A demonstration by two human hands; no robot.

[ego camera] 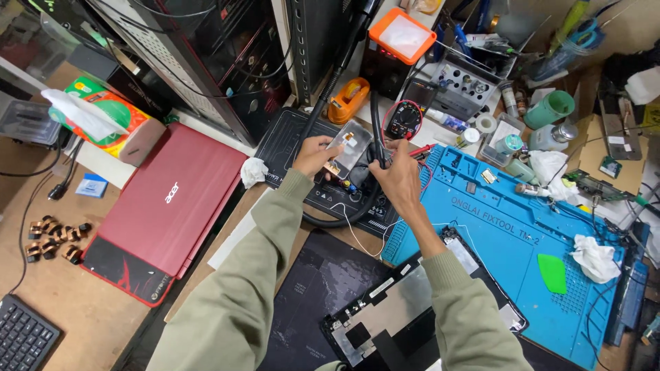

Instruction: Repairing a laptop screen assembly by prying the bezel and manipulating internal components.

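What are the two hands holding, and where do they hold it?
The left hand pinches a small silvery board at its lower left edge. The right hand wraps the black hose low down.

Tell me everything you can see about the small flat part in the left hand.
The small flat part is a thin rectangular plate, silvery and shiny like metal, with a small pale and orange patch near its top. It is held tilted above the dark work mat. The left hand grips its lower left edge; the right hand holds a black hose beside it.

Both arms outstretched; left hand [315,155] pinching, right hand [397,177] fingers curled closed.
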